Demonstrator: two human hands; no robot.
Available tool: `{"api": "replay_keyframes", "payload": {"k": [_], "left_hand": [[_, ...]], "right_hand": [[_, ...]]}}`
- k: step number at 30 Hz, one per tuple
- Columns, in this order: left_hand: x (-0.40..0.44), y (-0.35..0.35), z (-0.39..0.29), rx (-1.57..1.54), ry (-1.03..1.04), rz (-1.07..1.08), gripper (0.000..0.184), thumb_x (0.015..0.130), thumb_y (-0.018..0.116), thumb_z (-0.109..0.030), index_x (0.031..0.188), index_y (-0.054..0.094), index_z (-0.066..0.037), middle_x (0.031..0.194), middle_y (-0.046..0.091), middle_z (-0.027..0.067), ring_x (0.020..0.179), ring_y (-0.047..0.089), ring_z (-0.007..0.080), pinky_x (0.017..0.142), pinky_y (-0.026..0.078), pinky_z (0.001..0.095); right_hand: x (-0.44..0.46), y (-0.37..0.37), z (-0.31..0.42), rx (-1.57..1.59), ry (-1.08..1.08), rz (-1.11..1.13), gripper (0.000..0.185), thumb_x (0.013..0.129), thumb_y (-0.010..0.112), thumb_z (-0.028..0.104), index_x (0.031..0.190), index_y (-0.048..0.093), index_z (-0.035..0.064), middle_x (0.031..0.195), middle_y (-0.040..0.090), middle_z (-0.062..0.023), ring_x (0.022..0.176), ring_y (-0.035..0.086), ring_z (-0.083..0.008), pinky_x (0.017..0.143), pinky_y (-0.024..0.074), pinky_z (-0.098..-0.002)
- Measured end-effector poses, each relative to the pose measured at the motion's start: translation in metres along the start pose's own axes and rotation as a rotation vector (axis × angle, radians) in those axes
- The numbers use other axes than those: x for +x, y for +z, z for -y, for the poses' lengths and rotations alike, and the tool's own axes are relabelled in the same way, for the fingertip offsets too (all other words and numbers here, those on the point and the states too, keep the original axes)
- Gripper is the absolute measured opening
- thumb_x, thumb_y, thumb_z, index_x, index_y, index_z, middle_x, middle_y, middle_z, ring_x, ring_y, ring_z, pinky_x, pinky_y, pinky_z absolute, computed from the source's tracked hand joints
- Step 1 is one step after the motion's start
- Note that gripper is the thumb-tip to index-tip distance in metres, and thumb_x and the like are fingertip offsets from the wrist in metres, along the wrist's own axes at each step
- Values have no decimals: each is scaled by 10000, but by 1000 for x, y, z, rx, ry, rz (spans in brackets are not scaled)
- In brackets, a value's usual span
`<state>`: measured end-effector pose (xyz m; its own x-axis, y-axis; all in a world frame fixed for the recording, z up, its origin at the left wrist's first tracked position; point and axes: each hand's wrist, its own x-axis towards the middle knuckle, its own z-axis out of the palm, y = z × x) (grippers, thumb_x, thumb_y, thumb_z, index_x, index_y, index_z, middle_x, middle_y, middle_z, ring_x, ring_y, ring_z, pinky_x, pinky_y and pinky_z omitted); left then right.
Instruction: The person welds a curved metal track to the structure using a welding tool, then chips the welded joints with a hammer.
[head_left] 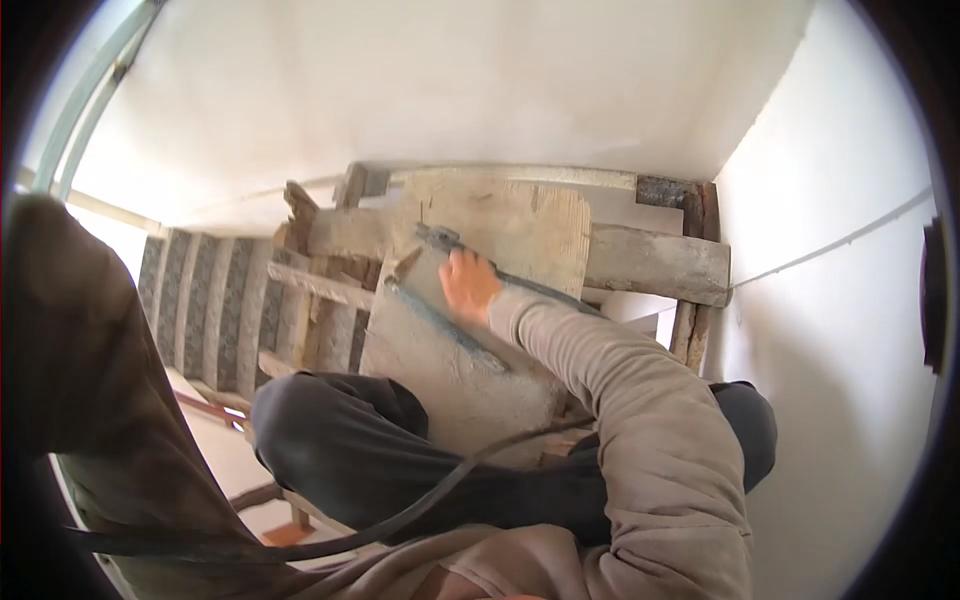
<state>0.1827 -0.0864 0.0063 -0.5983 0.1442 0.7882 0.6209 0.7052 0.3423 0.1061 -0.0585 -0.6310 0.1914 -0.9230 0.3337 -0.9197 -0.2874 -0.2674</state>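
My right hand [470, 286] is over the wooden board, its fingers curled on the handle of a dark tool [438, 238] with a clamp-like head and a thin rod standing up from it. A dark cable runs back from this tool under my right sleeve. Beside my hand, a hammer-like tool with a worn blue-grey handle [445, 325] lies on the board [545, 225]. My left arm [120, 380] is raised at the left edge, and the left hand is out of view.
Rough timber planks [655, 262] support the board high beside a stairwell. Patterned steps [205, 310] descend at the left. White walls [840, 300] close in at the right and ahead. My crossed legs [350, 450] are below the board, with a thick black cable [430, 500] draped over them.
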Motion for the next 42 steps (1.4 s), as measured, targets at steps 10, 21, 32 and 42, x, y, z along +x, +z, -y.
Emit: {"api": "replay_keyframes", "payload": {"k": [10, 21, 32, 42], "left_hand": [[42, 47, -28, 82, 70, 94, 384, 776, 713, -562, 615, 589, -236, 640, 567, -71, 786, 549, 53, 1019, 347, 295], [60, 68, -50, 170, 84, 61, 422, 714, 779, -600, 596, 586, -244, 643, 568, -81, 803, 549, 44, 1045, 342, 289], [71, 92, -75, 183, 170, 21, 472, 652, 844, -638, 578, 583, -253, 645, 568, -91, 819, 548, 34, 1070, 336, 284], [69, 103, -64, 61, 250, -87, 484, 624, 902, -584, 585, 562, -242, 642, 551, -110, 802, 519, 47, 1025, 333, 277]], "right_hand": [[-35, 9, 37, 490, 215, 606, 513, 926, 566, 292, 1243, 494, -104, 1127, 618, -345, 1015, 657, -439, 871, 537, -497], [59, -217, 39, 1668, 422, -162, 312, 1004, 545, 337, 876, 534, 53, 627, 549, -89, 478, 548, -172, 433, 444, -348], [89, -482, -35, 2069, -61, -820, 292, 1001, 497, 384, 943, 419, 109, 664, 441, -25, 445, 444, -132, 392, 419, -314], [92, -482, -5, 2326, -232, -854, 310, 1019, 458, 424, 940, 431, 126, 675, 424, -8, 467, 434, -137, 418, 426, -330]]}}
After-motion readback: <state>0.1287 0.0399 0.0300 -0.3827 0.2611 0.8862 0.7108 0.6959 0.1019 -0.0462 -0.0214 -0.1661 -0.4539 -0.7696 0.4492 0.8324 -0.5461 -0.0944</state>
